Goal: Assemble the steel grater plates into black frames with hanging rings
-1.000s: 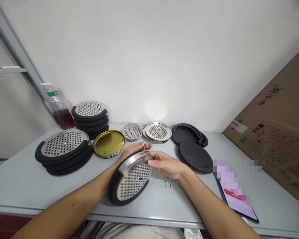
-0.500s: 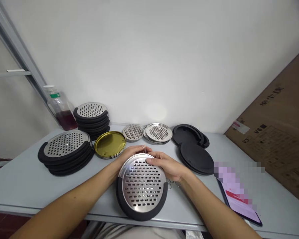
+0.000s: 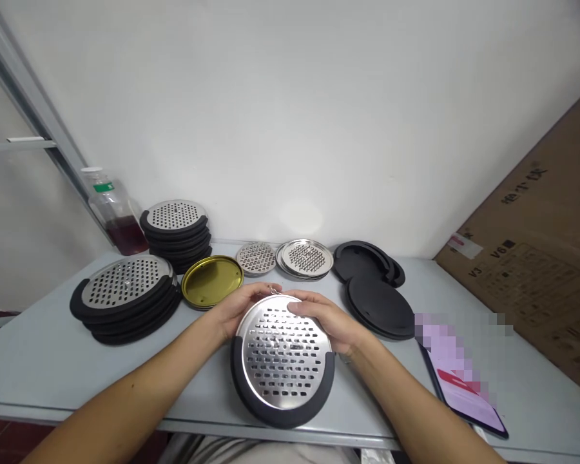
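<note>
Upright near the table's front edge stands a round metal grater (image 3: 285,351), its slotted disc partly wrapped by a black rim. My right hand (image 3: 326,317) grips its upper right edge, thumb on the front face and fingers behind. At the upper left, my left hand (image 3: 239,306) is closed around a small wire hook (image 3: 274,290) at the grater's top; some of its fingertips are hidden behind the disc. Near my right wrist, some wire pieces (image 3: 345,357) lie partly covered. A gold metal lid (image 3: 212,281) rests just beyond my left hand.
Stacked black-rimmed graters (image 3: 125,290) stand at left, with a taller stack (image 3: 174,222) behind. Loose grater discs (image 3: 307,258) lie by the wall. Black round holders (image 3: 381,304) sit at right, near a phone (image 3: 464,386). A bottle of dark red liquid (image 3: 125,232) and a cardboard box (image 3: 536,258) flank the table.
The grater has shifted slightly right and tilted a little. My left hand has moved a bit left with the wire hook, which now lies flatter over the rim.
</note>
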Demonstrator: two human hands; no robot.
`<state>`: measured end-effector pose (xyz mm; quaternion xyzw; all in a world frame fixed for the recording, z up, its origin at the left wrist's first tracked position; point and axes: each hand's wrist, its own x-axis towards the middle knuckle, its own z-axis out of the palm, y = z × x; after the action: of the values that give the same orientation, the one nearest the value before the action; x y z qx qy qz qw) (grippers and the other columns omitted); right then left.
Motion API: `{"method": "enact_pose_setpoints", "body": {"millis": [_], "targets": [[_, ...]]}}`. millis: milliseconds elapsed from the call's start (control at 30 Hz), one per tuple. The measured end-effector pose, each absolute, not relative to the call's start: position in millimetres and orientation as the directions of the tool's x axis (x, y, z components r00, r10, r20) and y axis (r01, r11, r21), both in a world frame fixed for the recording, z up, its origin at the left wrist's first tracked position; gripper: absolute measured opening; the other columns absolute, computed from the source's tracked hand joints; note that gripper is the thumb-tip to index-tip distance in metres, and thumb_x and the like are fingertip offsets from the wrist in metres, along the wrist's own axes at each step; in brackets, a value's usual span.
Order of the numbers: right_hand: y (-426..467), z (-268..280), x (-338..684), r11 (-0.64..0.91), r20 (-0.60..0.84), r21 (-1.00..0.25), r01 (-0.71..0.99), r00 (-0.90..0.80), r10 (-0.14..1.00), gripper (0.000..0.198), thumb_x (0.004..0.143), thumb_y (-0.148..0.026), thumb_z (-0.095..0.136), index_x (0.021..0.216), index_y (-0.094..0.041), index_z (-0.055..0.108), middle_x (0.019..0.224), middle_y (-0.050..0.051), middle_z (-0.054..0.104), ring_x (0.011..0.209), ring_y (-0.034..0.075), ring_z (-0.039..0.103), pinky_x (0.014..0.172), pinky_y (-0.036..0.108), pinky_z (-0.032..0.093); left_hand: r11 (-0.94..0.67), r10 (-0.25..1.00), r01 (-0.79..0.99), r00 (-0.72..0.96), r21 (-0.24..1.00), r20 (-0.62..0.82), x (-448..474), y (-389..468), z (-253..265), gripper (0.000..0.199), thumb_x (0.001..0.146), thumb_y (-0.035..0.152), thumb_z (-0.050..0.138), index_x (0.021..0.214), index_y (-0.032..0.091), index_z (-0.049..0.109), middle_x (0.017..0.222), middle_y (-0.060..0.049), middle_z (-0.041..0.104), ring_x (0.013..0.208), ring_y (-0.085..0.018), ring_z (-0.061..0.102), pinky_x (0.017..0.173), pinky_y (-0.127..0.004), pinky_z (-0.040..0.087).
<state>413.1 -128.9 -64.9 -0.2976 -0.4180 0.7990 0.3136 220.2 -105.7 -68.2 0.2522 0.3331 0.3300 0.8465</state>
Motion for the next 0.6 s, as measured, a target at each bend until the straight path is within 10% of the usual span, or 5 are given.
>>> {"method": "enact_pose_setpoints", "body": {"millis": [600], "targets": [[-137,-69,399,-0.44,-0.216,-0.824,-0.356,-0.522,0.825,0.038,0.074,-0.031,0.076,0.107,-0.014,0.068,0.089,0.008,0.073,0.076,0.018,0.067,0.076,0.031,0.049,0.512,0.851,-0.441,0.379,0.738,-0.364,225,-100,-69,0.018,0.079,0.026,0.073,0.087,0.011,0.067,0.073,-0.006,0.072,0.064,-0.017,0.068,0.065,-0.027,0.053]]}}
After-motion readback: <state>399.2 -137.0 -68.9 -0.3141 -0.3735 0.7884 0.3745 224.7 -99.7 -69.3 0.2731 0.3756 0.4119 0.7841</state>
